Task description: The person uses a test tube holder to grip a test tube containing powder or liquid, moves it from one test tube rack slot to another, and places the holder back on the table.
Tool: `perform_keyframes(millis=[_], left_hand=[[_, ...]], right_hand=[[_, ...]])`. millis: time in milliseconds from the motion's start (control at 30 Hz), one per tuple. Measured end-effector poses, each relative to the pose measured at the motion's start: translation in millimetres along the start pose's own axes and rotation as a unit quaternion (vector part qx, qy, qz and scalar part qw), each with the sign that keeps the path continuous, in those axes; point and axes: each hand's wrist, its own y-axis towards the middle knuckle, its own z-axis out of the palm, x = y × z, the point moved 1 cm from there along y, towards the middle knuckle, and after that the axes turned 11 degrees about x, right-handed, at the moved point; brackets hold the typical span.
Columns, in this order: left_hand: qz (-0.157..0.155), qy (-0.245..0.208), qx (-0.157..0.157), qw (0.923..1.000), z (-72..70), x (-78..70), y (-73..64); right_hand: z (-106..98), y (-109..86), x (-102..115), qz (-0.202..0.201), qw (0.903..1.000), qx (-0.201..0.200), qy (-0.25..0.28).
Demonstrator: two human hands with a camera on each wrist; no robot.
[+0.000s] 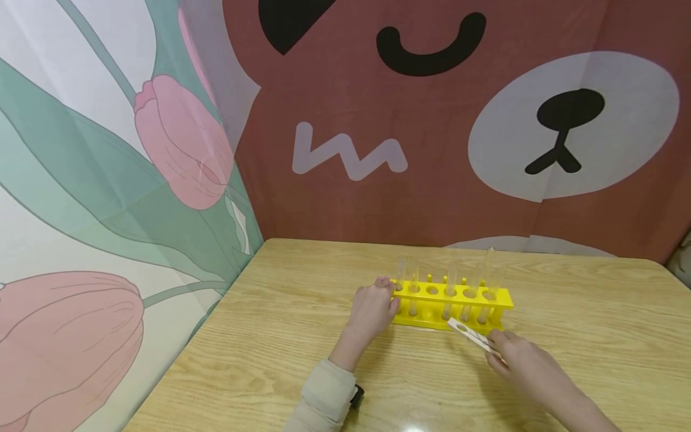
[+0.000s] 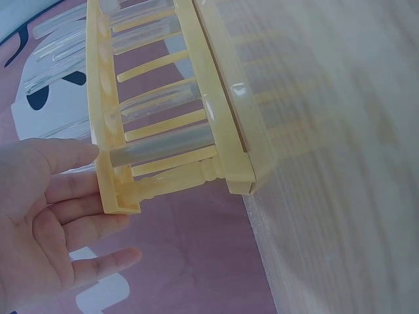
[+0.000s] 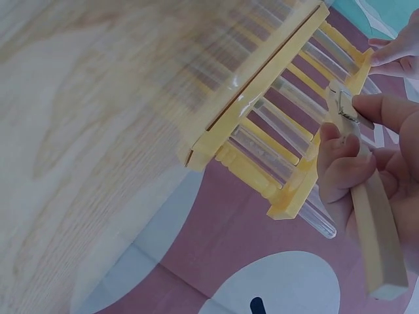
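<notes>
Yellow rack (image 1: 460,301) stood on the bench (image 1: 259,336), likely light and stiff, best held by its end, where the left grip (image 1: 372,307) pinched it. The right grip (image 1: 526,363) clasped a wooden clamp (image 1: 475,338); rack contact was unclear. Clear tubes (image 1: 451,276) were probably slippery, fragile.

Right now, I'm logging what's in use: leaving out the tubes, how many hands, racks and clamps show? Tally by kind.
Left hand and right hand: 2
Rack: 1
Clamp: 1
Total: 4
</notes>
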Motion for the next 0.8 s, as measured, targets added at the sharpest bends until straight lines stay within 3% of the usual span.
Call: perform_keyframes(millis=[800], left_hand=[[0.009,0.001,-0.010,0.9999,-0.4,1.7,1.3]], right_hand=[[-2.8,3.6,2.1,-0.002,0.9999,-0.003,0.014]])
